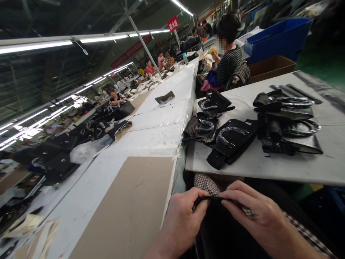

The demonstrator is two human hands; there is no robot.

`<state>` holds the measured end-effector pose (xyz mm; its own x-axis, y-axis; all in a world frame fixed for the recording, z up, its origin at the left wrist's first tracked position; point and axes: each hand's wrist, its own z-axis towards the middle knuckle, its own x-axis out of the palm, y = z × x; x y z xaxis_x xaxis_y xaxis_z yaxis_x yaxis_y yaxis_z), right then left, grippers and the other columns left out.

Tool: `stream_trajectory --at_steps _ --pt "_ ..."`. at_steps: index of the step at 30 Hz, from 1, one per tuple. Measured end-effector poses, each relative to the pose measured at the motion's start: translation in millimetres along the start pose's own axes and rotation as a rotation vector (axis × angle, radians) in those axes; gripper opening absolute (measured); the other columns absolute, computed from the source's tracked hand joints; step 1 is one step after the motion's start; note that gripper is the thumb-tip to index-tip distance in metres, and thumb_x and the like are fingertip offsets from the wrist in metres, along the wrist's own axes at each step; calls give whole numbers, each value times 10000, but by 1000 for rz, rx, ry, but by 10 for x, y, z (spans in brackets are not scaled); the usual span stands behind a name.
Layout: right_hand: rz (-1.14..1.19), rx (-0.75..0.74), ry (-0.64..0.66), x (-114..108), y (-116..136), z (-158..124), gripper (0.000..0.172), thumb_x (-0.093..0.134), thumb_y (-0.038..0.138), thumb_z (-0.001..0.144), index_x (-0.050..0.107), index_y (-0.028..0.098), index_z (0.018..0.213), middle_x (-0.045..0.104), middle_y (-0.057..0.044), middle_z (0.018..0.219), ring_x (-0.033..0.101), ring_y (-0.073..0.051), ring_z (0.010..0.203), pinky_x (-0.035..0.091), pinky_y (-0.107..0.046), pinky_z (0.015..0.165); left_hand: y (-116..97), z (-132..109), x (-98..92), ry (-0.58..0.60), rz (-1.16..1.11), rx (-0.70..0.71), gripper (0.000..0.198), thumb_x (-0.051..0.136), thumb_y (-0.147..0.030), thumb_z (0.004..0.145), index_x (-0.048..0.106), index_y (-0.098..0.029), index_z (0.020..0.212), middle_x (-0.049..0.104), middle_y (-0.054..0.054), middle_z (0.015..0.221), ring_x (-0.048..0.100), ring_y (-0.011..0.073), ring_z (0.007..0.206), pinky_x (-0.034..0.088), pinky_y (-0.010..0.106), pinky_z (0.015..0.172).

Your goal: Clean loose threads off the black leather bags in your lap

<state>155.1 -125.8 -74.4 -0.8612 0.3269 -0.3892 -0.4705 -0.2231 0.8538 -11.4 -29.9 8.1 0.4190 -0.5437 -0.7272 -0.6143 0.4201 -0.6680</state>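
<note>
Low in the head view, a black piece point(212, 198) with a thin curved edge spans the space between my two hands, above my lap. My left hand point(185, 216) pinches its left end between thumb and fingers. The right part is pinched by my right hand point(250, 208), fingers pressed together. Dark material hangs below and blends with my dark clothing, so its full shape cannot be made out. Beyond my hands, black bag pieces with plastic-wrapped handles point(233, 138) lie on the right-hand table point(242, 172).
A long white table point(151, 138) with a beige board point(132, 198) runs along the left. More black pieces point(285, 122) are stacked at the right. A person in a striped top point(229, 64) sits ahead, beside a blue bin point(277, 41) and a cardboard box point(272, 68).
</note>
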Motion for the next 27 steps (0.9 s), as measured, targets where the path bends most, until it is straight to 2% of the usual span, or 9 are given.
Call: stream_trajectory --at_steps 10,12,17,21,27 --pt "56 29 44 -53 -38 26 150 518 215 952 638 271 1023 607 5 932 630 -123 791 504 -195 690 77 67 44 17 -9 -61 135 617 -208 838 730 -229 908 716 -18 770 643 154 680 464 223 656" --pt "70 47 66 -52 -37 41 139 532 217 937 650 264 993 613 4 917 631 -127 778 505 -202 679 89 70 38 17 -65 -69 113 630 -198 825 728 -213 881 718 -10 784 645 161 706 472 228 675" --pt "101 128 85 -6 18 64 151 524 221 915 663 257 961 689 5 957 661 -157 848 518 -239 767 71 94 -19 71 -245 -74 47 682 -157 789 682 -183 828 709 -2 853 642 169 810 476 239 764" --pt "92 195 99 18 35 48 170 531 256 913 686 296 971 729 53 868 685 -149 760 520 -230 707 45 127 -25 84 -384 -69 156 789 -161 712 643 -170 765 698 9 980 634 179 918 468 235 832" --pt "59 165 76 11 8 22 205 517 255 917 692 300 1014 741 51 872 699 -154 743 529 -223 681 24 130 43 57 -337 -10 91 725 -214 807 659 -183 752 734 -3 908 661 165 847 476 237 794"
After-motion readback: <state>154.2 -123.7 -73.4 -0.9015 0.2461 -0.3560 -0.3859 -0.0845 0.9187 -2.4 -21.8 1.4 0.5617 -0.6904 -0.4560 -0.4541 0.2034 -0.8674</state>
